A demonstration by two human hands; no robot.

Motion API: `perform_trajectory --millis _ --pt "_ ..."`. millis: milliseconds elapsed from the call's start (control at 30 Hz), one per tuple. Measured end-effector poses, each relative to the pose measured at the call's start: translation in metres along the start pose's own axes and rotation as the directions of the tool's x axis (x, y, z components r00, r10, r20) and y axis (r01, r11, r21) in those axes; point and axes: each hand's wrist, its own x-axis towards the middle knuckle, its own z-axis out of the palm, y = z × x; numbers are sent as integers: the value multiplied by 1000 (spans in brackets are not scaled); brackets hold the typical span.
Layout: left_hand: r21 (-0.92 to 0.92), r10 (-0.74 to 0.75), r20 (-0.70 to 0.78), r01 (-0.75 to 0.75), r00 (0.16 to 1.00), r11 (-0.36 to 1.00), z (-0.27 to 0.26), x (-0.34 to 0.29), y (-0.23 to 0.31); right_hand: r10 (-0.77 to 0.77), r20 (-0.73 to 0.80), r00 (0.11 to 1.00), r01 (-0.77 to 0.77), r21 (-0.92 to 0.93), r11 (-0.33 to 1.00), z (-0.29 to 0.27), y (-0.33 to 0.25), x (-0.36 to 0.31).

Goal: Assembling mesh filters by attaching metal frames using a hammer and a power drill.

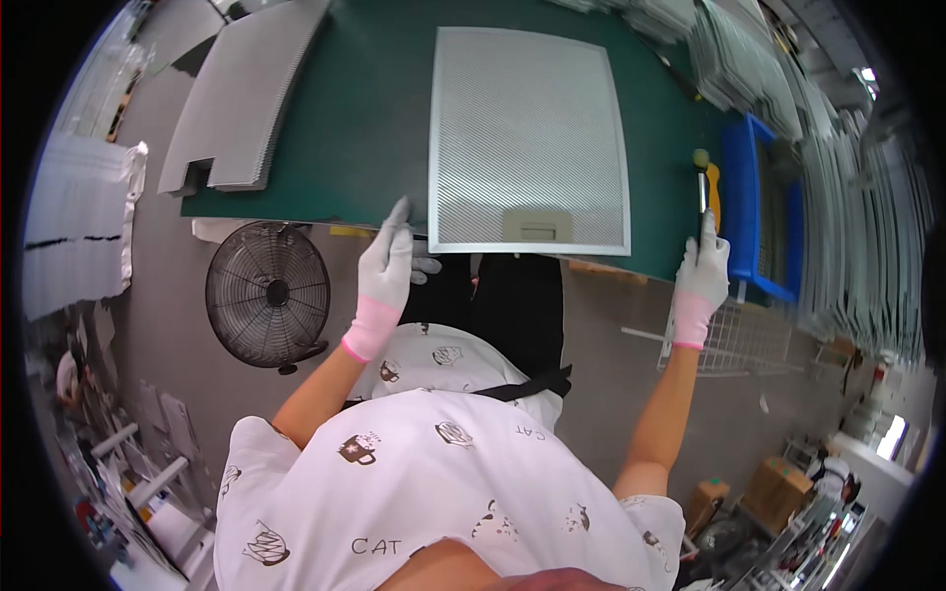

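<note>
A framed silver mesh filter panel (529, 138) lies on the green tabletop in front of me, its near edge at the table's front edge. A pale latch plate (537, 226) shows near that edge. My left hand (386, 268), in a white and pink glove with grey fingertips, is just left of the panel's near corner, fingers apart, holding nothing. At the table's right side, my right hand (702, 268), gloved likewise, closes on a slim tool (703, 182) with a round greenish end; its lower part is hidden. A yellow handle-like piece (714, 192) lies beside it.
Stacked mesh sheets (241, 94) occupy the table's left end. A blue bin (754, 207) stands at the right edge, with many thin panels (857, 217) beyond it. A round black fan (268, 295) stands below the table's left front. A white wire rack (734, 340) is at the lower right.
</note>
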Motion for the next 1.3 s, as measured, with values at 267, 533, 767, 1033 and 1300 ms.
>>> perform_trajectory --millis 267,533,767,1033,1300 --pt "-6 -41 -15 41 999 999 -9 1 8 -296 -76 952 304 345 888 14 -70 -55" --pt "-269 -63 225 124 972 955 -8 -13 37 -104 443 891 -447 812 -375 -21 -103 -110" --pt "-367 445 106 -381 889 849 31 -39 68 -166 259 951 -305 865 -399 -79 -142 -90" --pt "-219 591 351 -551 726 806 75 -13 141 448 -641 623 672 732 111 -296 -29 -10" --pt "50 378 158 -389 912 920 16 24 90 486 -613 622 747 650 -136 -515 222 138"
